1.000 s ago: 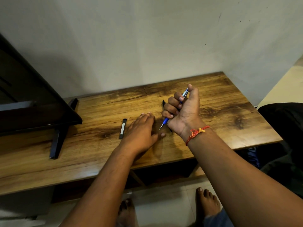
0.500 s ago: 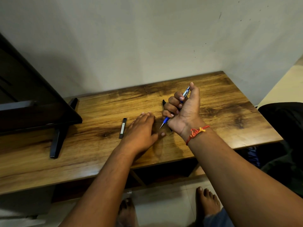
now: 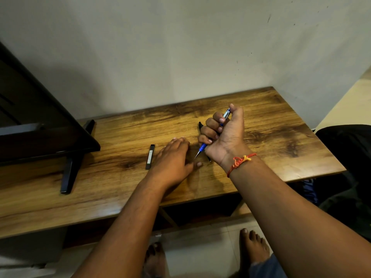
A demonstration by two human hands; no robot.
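Note:
My right hand (image 3: 222,135) grips a blue pen (image 3: 203,147) in a fist, thumb over its top end, tip pointing down and left just above the wooden table (image 3: 271,121). A red thread is tied round that wrist. My left hand (image 3: 172,160) rests flat on the tabletop, fingers straight, thumb stretched toward the pen tip. A black pen (image 3: 200,125) lies on the table behind my right hand, mostly hidden by it. A slim black stick with a white label (image 3: 150,156) lies just left of my left hand.
A dark screen (image 3: 30,117) on a black stand foot (image 3: 69,173) fills the left of the table. The wall rises right behind the table. A dark chair or bag (image 3: 347,157) sits at the right. My bare feet (image 3: 254,245) stand on the tiled floor below.

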